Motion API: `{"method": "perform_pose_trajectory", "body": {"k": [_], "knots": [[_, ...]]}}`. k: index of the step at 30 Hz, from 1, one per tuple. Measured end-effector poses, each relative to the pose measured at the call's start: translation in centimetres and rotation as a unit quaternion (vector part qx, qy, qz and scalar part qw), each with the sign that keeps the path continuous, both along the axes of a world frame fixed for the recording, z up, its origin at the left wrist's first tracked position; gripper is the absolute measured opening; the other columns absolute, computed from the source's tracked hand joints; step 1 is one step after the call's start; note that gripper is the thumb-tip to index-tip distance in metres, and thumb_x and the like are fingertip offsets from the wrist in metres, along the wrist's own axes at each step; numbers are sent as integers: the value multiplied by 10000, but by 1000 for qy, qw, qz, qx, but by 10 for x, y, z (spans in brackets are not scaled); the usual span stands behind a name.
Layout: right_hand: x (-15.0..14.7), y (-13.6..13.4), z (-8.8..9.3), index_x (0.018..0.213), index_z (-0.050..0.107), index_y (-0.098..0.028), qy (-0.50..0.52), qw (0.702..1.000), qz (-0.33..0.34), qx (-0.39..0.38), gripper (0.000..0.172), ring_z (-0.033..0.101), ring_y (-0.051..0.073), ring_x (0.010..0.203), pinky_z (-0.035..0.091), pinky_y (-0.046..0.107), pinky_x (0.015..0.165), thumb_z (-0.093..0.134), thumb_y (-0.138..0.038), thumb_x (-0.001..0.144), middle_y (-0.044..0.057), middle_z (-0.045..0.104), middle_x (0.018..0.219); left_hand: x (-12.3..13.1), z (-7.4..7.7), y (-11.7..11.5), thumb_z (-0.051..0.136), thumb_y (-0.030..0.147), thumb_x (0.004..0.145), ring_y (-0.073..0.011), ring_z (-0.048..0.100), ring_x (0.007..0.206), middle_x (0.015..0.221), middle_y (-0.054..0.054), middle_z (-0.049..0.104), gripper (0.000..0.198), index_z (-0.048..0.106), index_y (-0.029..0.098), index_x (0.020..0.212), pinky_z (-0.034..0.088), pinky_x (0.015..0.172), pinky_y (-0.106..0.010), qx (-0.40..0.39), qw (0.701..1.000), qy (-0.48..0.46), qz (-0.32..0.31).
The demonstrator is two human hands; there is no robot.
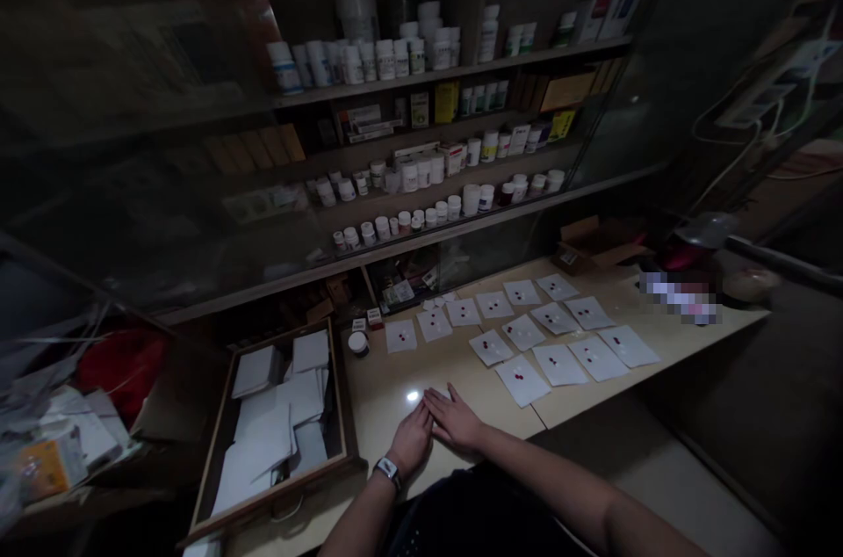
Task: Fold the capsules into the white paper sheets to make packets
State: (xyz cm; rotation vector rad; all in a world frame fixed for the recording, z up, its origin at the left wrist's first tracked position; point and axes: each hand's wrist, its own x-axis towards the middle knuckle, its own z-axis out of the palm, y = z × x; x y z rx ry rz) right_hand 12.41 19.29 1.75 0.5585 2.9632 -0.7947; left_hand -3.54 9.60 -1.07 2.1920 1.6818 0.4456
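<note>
My left hand (pixel 412 438), with a watch on its wrist, lies flat on the beige counter (pixel 395 390), fingers stretched out. Beside it my right hand (pixel 454 418) also rests flat and open, its fingers touching the left hand's. Neither hand holds anything. Beyond my hands, several white paper squares (pixel 520 379) are laid out in rows across the counter, each carrying small dark red pills. A small white-capped jar (pixel 358 343) stands at the counter's far left.
An open wooden drawer (pixel 280 416) of white paper sheets sits left of the counter. Shelves (pixel 421 83) of white medicine bottles and boxes rise behind. A cardboard box (pixel 593 245) and a lamp (pixel 708 232) are at the right.
</note>
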Motion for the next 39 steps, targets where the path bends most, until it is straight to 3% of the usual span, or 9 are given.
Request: {"method": "perform_pose_trajectory", "body": {"k": [5, 10, 12, 15, 18, 24, 29, 39], "knots": [[10, 2, -8, 1524, 196, -139, -34, 999, 6, -11, 753, 199, 330, 1443, 38, 633, 1127, 439, -489, 903, 200, 212, 1559, -4, 5, 1, 415, 75, 819, -262, 316, 1401, 1461, -194, 420, 549, 426, 68, 1368, 355, 1119, -402, -32, 998, 34, -33], [19, 9, -5, 1501, 294, -208, -23, 1000, 4, 8, 644, 235, 330, 1424, 39, 618, 1121, 424, -442, 915, 149, 332, 1533, -3, 18, 5, 441, 132, 863, -291, 377, 1364, 1403, -227, 472, 429, 489, 42, 1279, 390, 1087, -394, -72, 991, 105, -49], [15, 11, -2, 1445, 408, -207, 0, 999, -34, 22, 536, 355, 307, 1357, 94, 574, 1125, 402, -355, 930, 144, 460, 1456, -1, 22, 6, 436, 146, 876, -283, 403, 1346, 1373, -200, 509, 380, 519, 78, 1241, 408, 1071, -393, -72, 990, 114, -50], [0, 19, 6, 1255, 603, -185, 10, 989, -146, 32, 402, 530, 255, 1153, 282, 440, 1061, 391, -216, 914, 127, 645, 1215, 0, 24, 3, 394, 120, 893, -273, 401, 1347, 1368, -180, 519, 385, 507, 104, 1260, 428, 1051, -397, -69, 989, 121, -50], [-23, 34, 15, 1015, 715, -162, -50, 977, -209, 10, 297, 572, 241, 1051, 392, 326, 926, 466, -162, 854, 121, 678, 1070, -1, 21, -2, 342, 74, 899, -266, 361, 1373, 1420, -181, 469, 453, 443, 99, 1340, 402, 1074, -403, -66, 989, 127, -45], [-57, 52, 19, 853, 748, -160, -129, 971, -197, -30, 194, 615, 244, 957, 436, 273, 789, 606, -118, 728, 116, 695, 1011, -2, 14, -9, 323, 86, 924, -276, 307, 1401, 1468, -202, 402, 483, 372, 74, 1404, 359, 1097, -419, -65, 984, 153, -57], [-66, 50, 14, 891, 743, -181, -162, 967, -189, -53, 240, 649, 211, 848, 445, 245, 708, 644, -121, 681, 76, 726, 919, -1, 16, -11, 299, 140, 957, -297, 278, 1412, 1470, -217, 390, 476, 353, 58, 1423, 407, 1049, -431, -58, 976, 198, -65], [-77, 51, 17, 748, 749, -134, -171, 968, -172, -67, 169, 666, 267, 855, 474, 295, 745, 631, -89, 635, 135, 738, 846, -3, 25, -16, 262, 193, 984, -298, 299, 1398, 1457, -202, 409, 482, 330, 85, 1448, 409, 1023, -469, -50, 968, 229, -90]]}}
